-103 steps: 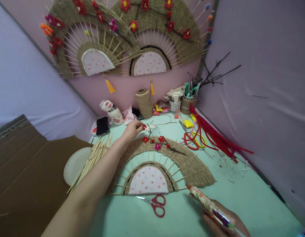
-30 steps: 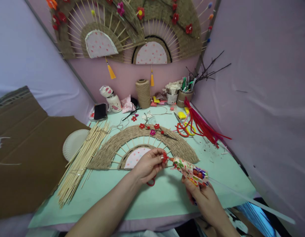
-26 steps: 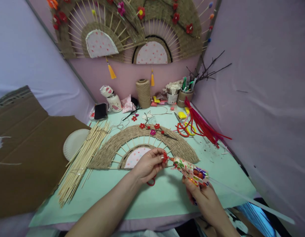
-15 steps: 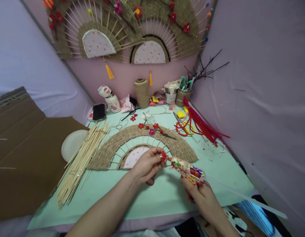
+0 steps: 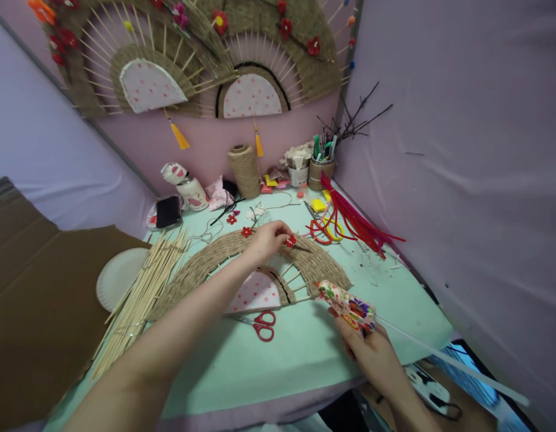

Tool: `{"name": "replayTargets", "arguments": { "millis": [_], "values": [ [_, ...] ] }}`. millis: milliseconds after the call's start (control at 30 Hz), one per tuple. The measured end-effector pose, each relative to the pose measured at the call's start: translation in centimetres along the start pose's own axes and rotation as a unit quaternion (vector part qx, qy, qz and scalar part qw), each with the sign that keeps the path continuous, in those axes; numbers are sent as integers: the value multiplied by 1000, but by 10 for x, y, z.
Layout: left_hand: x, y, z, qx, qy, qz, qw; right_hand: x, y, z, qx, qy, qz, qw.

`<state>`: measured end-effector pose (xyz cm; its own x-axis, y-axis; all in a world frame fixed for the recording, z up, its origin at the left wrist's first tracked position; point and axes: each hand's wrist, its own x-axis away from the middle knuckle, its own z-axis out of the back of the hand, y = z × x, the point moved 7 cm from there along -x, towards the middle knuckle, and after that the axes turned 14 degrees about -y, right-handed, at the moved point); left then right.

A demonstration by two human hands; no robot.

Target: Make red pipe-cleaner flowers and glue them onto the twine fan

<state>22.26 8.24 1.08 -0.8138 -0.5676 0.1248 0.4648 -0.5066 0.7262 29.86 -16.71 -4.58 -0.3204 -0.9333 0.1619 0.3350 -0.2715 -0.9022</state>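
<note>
A woven twine fan with a dotted half-round centre lies flat on the green-covered table. My left hand reaches over its upper right band, fingers pinched on a small red flower at the twig there. Another red flower on the fan shows left of that hand; the hand hides part of the twig. Low at the right, my right hand grips a flower-patterned glue gun, its nozzle pointing left, a long white glue stick trailing behind. Red-handled scissors lie below the fan.
Left are a bundle of thin sticks, a paper plate and cardboard. Behind stand a twine spool and a pen holder. Red pipe cleaners and orange-handled scissors lie right. Finished fans hang on the wall.
My left hand has carried the red flower from the glue gun's nozzle up and away to the fan's band. The scissors below are uncovered. The view has shifted to the right.
</note>
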Motion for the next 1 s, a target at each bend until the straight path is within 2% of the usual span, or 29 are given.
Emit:
{"name": "replayTargets", "arguments": {
  "millis": [67,167,400,767,1000],
  "values": [
    [-12,5,-6,-103,-21,-9,994,-1,3,0,-4,1,-5,1000],
    [-23,6,-14,-162,-43,-10,986,-2,7,1,-12,0,-12,1000],
    [-33,-1,-24,-203,-73,-26,976,-3,9,2,-40,5,-16,999],
    [-42,-3,-26,-217,-89,-45,971,-3,20,-2,-55,7,-21,998],
    [-50,-5,-33,-237,-117,-62,963,-3,25,-5,-49,6,-21,999]
  ]
}}
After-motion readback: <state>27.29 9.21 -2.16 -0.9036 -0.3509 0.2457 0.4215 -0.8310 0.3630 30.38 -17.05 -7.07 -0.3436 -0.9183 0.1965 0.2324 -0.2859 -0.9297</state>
